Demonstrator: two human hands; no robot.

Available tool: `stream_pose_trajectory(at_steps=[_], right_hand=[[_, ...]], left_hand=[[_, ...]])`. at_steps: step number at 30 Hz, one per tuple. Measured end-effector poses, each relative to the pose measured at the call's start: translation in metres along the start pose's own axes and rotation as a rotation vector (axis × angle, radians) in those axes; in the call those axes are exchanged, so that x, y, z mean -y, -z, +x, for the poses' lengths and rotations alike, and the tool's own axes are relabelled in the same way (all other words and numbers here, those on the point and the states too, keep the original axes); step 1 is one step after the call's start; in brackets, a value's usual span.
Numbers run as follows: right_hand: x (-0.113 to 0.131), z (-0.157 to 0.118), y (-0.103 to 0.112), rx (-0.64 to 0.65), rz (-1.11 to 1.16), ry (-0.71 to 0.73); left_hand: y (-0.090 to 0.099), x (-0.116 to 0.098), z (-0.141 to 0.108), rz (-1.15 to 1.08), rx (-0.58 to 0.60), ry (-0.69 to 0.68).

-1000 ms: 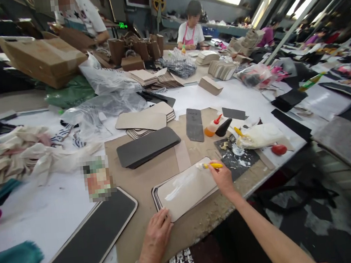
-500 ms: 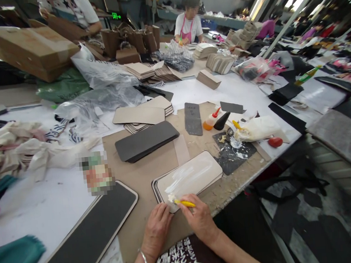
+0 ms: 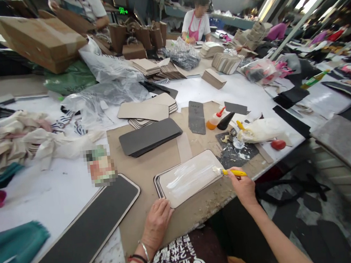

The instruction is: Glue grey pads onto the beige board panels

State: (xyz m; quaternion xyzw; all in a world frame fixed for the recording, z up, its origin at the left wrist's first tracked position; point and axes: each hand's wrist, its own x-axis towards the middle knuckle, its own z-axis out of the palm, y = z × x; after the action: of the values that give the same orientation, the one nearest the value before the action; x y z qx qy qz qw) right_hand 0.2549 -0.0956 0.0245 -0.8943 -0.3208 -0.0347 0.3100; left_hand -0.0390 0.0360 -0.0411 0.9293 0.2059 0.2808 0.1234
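Observation:
My right hand (image 3: pixel 243 186) grips a small yellow-handled glue brush (image 3: pixel 234 172). The whitish bristles touch the right end of a beige panel (image 3: pixel 195 173), the top one of a stack with rounded corners. Wet white streaks run along this panel. My left hand (image 3: pixel 159 217) lies with its fingertips on the stack's near left corner, fingers stretched and holding nothing. Beyond the stack, dark grey panels (image 3: pixel 151 136) are piled. Long dark panels with pale borders (image 3: pixel 86 235) lie at the left.
A white glue bag (image 3: pixel 265 129) with another yellow handle rests on a smeared dark sheet (image 3: pixel 232 153). Near it stand an orange glue bottle (image 3: pixel 213 121) and a black cone-shaped object (image 3: pixel 226 121). More beige panels (image 3: pixel 144 110) lie farther back. A co-worker in a pink apron (image 3: pixel 195 26) sits opposite.
My right hand has drawn the brush rightward across the panel, from its near left corner to its right end. White streaks now cover more of it. My left hand stays by the corner.

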Motion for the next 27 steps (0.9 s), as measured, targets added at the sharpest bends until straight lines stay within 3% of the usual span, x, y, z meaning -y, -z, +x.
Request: stream_pose_trajectory(at_steps=[3, 6, 12, 15, 17, 19, 24, 27], right_hand=[[0.007, 0.009, 0.004, -0.009, 0.018, 0.123], [0.038, 0.003, -0.005, 0.041, 0.143, 0.195], [0.121, -0.046, -0.055, 0.374, 0.585, 0.079], [0.135, -0.054, -0.077, 0.444, 0.657, 0.045], [0.125, -0.043, -0.081, 0.388, 0.62, 0.036], [0.1, -0.022, -0.075, 0.271, 0.533, 0.023], [0.018, 0.035, -0.036, -0.036, 0.176, 0.035], [0.001, 0.037, -0.025, -0.054, 0.09, 0.163]], left_hand=[[0.001, -0.001, 0.0, 0.015, 0.005, 0.0], [0.003, -0.002, 0.001, 0.021, 0.005, 0.002], [0.004, -0.002, 0.003, 0.027, 0.017, 0.001], [0.003, -0.001, 0.003, 0.024, 0.016, 0.0], [0.002, -0.001, 0.003, 0.034, 0.011, -0.014], [0.002, 0.0, 0.002, 0.045, 0.002, -0.023], [0.001, 0.0, 0.0, 0.05, 0.009, -0.034], [0.0, 0.0, -0.001, 0.055, -0.001, -0.035]])
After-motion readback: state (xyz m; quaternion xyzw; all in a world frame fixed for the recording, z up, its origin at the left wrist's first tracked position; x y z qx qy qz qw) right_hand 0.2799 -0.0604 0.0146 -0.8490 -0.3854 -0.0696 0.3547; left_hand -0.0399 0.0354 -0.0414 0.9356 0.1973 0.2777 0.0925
